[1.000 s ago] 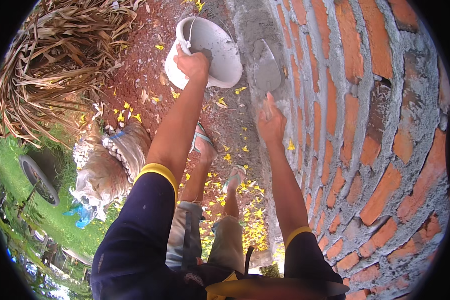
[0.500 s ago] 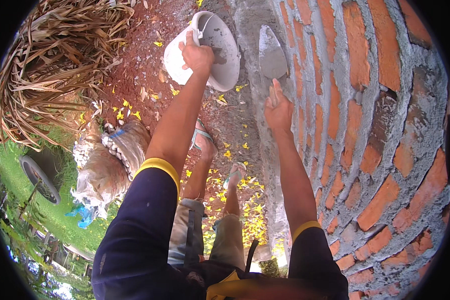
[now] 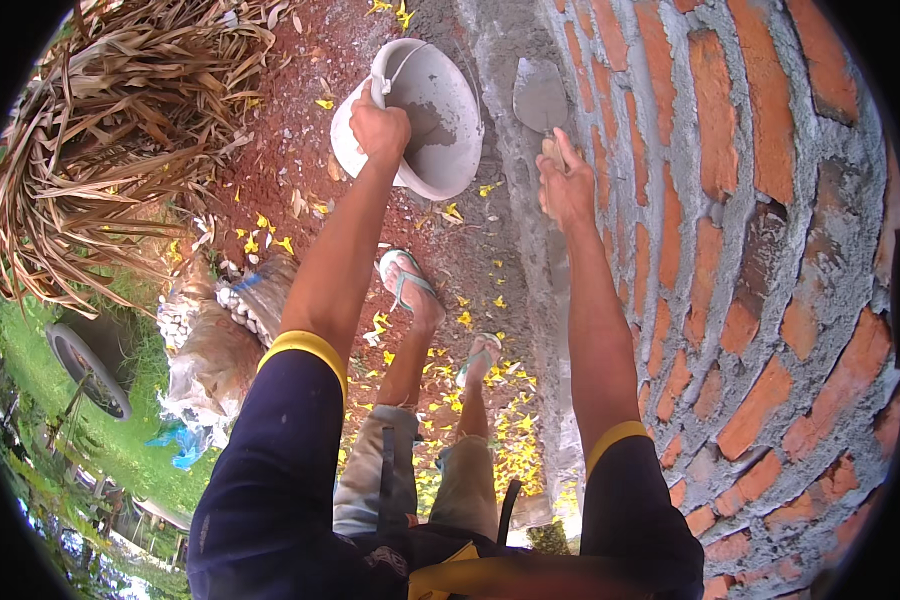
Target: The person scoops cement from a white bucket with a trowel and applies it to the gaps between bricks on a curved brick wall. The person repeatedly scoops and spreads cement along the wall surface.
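Observation:
My left hand is closed on the rim of a white bucket, which tilts so that its mouth faces me. Wet grey mortar coats part of the inside. In my right hand is the wooden handle of a trowel. Its grey, mortar-smeared blade points away from me, over the mortar ledge at the foot of the brick wall. Whether the blade touches the ledge I cannot tell.
Rough brickwork with grey joints fills the right side. Dry palm leaves are heaped at the far left. Stuffed sacks and a tyre are nearer on the left. My sandalled feet stand on red soil strewn with yellow flowers.
The trowel blade has turned and now looks shorter and broader, with my right hand slightly farther right. The bucket and my left hand have come a little nearer. My left foot has shifted.

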Tool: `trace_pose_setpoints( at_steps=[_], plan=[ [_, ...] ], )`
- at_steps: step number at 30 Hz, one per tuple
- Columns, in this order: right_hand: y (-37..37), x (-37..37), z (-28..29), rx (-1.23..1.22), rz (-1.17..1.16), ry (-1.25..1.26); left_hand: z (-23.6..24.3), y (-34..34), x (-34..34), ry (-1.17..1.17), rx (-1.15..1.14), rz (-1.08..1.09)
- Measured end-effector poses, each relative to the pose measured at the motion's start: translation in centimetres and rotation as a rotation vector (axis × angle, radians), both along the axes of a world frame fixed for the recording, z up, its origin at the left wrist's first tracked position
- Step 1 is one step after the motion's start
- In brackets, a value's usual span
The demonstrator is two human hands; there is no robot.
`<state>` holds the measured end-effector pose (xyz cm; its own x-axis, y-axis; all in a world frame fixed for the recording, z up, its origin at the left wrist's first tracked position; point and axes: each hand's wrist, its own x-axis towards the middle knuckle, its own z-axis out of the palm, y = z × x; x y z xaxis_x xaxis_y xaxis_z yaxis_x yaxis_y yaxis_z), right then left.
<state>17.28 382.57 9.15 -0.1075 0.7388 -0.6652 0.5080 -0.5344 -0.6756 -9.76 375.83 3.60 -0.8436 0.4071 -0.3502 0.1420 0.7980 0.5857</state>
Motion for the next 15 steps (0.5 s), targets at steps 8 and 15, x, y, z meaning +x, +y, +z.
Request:
trace_pose_setpoints(
  at_steps=[8,15],
  plan=[
    [-3.1,-1.1,2.8,0.729,0.374,-0.164,0.5,-0.7,-1.7,-0.087,-0.012,0.099],
    [-8.9,1.6,6.7,0.535,0.367,-0.330,0.4,-0.9,-3.0,-0.109,-0.008,0.138]
  ],
)
